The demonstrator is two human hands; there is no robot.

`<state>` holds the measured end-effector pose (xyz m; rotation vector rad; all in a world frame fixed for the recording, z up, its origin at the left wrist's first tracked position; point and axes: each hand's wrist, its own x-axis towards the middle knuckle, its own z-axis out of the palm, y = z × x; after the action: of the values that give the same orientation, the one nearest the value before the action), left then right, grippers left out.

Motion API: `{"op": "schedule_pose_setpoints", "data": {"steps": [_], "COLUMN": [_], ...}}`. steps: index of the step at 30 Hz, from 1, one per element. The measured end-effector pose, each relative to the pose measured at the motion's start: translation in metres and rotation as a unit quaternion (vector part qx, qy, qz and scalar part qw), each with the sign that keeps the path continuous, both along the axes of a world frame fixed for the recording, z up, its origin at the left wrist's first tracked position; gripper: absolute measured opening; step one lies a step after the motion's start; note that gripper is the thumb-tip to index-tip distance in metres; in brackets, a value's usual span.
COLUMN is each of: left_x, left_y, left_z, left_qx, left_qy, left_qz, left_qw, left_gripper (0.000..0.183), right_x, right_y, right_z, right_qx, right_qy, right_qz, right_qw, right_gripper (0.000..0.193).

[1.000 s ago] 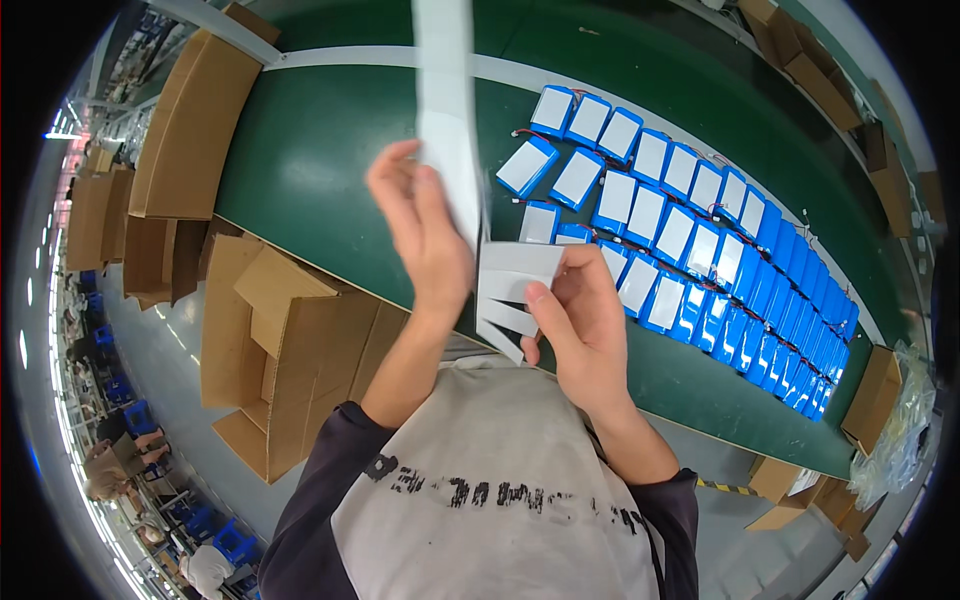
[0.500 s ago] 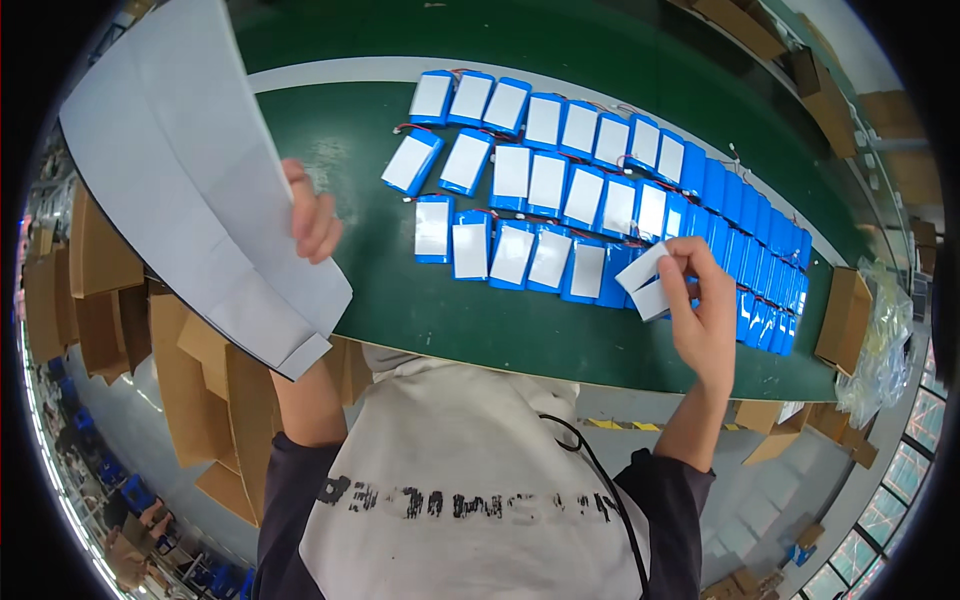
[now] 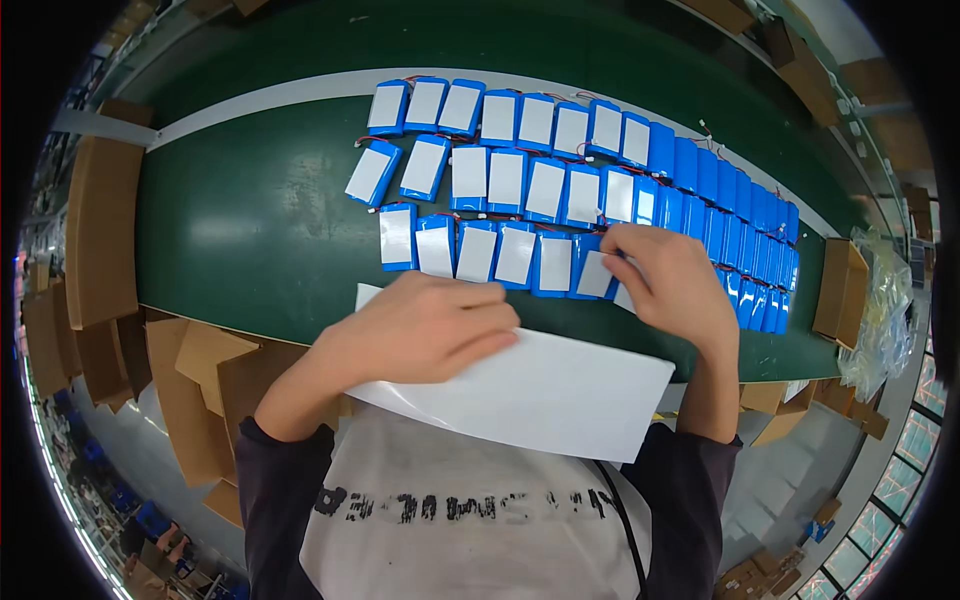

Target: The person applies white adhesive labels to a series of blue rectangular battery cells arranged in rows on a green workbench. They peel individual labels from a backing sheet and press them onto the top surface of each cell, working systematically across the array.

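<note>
Blue battery packs with thin red and black wires lie in three rows on a green table. Those on the left bear white rectangular stickers; those toward the right are bare blue. My right hand is closed in a pinch on a white sticker, held over a pack in the nearest row. A second white piece shows just under these fingers. My left hand is closed on a large white sheet, which slants across the table's front edge. Its fingertips are partly hidden.
A cardboard box and clear plastic bags sit at the table's right end. Open cartons stand below its left front edge. A tall cardboard piece rises at the left end. A white strip runs along the back.
My left hand has swung the sheet from the upper left down to the front edge, in front of me. My right hand has moved left and up, bringing the sticker over a pack.
</note>
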<state>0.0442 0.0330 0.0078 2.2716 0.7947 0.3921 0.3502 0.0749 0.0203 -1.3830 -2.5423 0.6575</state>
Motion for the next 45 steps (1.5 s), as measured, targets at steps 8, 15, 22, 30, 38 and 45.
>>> {"op": "schedule_pose_setpoints", "data": {"steps": [8, 15, 22, 30, 38, 45], "left_x": [0.063, 0.072, 0.07, 0.087, 0.092, 0.099], "left_y": [0.003, 0.007, 0.012, 0.011, 0.014, 0.021], "left_z": [-0.031, -0.024, -0.028, -0.032, -0.031, -0.026], "left_qx": [0.175, 0.186, 0.272, 0.261, 0.166, 0.204], "left_qy": [0.082, 0.083, 0.064, 0.045, 0.056, 0.084], "left_qz": [0.007, 0.047, -0.018, -0.021, -0.016, 0.002], "left_qw": [0.981, 0.978, 0.96, 0.964, 0.984, 0.975], "left_gripper": [0.042, 0.036, 0.032, 0.037, 0.038, 0.028], "right_x": [-0.008, 0.023, 0.023, 0.012, 0.027, 0.066], "right_y": [-0.005, -0.011, 0.002, 0.017, 0.02, 0.028], "right_z": [-0.005, 0.011, 0.014, 0.006, 0.035, 0.023], "right_qx": [0.034, 0.043, -0.004, 0.022, 0.077, 0.011], "right_qy": [-0.031, 0.083, 0.005, -0.017, 0.034, 0.172], "right_qz": [-0.021, -0.132, 0.054, 0.109, 0.017, -0.074], "right_qw": [0.999, 0.987, 0.999, 0.994, 0.996, 0.982], "right_gripper": [0.012, 0.051, 0.043, 0.058, 0.047, 0.037]}}
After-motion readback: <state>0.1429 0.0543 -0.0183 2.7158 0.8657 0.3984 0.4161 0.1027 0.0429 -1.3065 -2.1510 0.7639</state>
